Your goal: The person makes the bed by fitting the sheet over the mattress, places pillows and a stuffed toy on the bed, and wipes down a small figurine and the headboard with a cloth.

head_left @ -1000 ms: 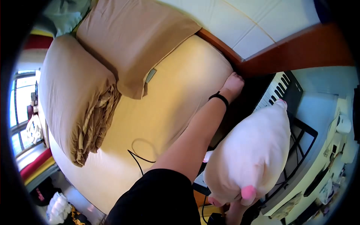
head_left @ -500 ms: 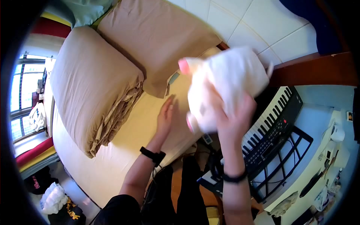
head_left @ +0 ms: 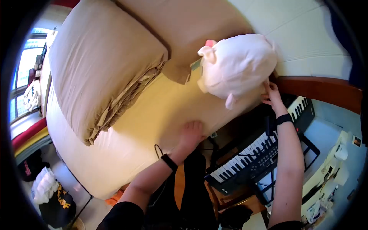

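- The step in hand, as far as you can judge, is close work at the bed's corner: your right hand [head_left: 272, 96] reaches in beside the plush toy [head_left: 239, 67], its fingers bent at the mattress edge.
- You cannot tell whether those right fingertips pinch the sheet [head_left: 145, 115], press the toy or only rest near them.
- Your left hand [head_left: 191, 134] holds nothing; it lies palm down with its fingers extended on the sheet, close to the near edge.
- The plush toy lies on the bed near the wall [head_left: 303, 46], its snout side turned away from your right hand. Its body looks soft and bulky, so a secure hold would probably call for broad support from both hands.
- Any move at that corner calls for a careful right wrist: the wooden board [head_left: 318, 86] stands just beyond it, and the keyboard [head_left: 245, 157] sits below your forearm on its black stand [head_left: 312, 149].
- The toy hides part of the brown pillow [head_left: 191, 23] and some of the corner, which makes the contact there hard to read.
- Folded bedding [head_left: 103, 61] takes up the left side of the bed.
- A thin black cable [head_left: 156, 150] loops beside your left wristband [head_left: 169, 162] and could snag.
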`<state>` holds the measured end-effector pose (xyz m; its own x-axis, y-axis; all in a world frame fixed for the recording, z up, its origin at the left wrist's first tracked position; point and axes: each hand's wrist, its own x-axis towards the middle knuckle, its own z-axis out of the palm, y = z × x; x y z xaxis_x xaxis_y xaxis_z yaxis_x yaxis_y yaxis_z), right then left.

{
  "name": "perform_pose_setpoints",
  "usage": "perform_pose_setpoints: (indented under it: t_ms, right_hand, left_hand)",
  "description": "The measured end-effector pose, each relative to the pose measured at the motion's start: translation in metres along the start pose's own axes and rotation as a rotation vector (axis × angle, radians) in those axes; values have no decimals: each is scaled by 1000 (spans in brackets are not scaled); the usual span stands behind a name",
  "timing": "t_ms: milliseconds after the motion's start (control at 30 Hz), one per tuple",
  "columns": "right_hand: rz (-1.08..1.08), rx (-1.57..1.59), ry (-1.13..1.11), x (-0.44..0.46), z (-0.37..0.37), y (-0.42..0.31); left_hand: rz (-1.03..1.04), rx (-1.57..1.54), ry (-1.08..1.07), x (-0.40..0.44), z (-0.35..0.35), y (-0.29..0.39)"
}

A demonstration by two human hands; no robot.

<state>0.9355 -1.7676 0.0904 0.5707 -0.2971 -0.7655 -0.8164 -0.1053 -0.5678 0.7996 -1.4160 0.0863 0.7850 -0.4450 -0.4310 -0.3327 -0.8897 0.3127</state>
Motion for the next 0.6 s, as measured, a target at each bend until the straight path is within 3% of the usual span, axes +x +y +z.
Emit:
perform_pose_setpoints:
  t_ms: [100,167,200,267,333,400,467,533,567,600]
  right_hand:
    - [-33,-150,95,33,8,16]
    - [-351,-486,407,57,-7,29]
    - [-664,-587,660,44,-5,24]
    - [-642,-659,495,25,-19,13]
    - [-557,-704,625,43,-1,30]
    - [-238,-677,644,76,10,47]
    - [-198,-587,543,115,-2,73]
    - [-297,-394,263,168,-30,116]
    - [-376,-273,88,197,-44,138]
    - [-656,-117,-165,261,-73,193]
  left_hand:
    - [54,10,-70,10,9,-3]
    - [129,-28,-45,10,1,-2]
    - [216,-65,-9,11,-3,-3]
    - [210,-87,35,1,6,9]
    - [198,-98,150,21,5,11]
    - [181,-74,-7,24,7,10]
    - [261,-263,171,15,19,5]
    - [378,-180,181,-6,36,1]
    - [333,-159,183,-20,42,-4]
    - [386,-153,313,-32,47,-7]
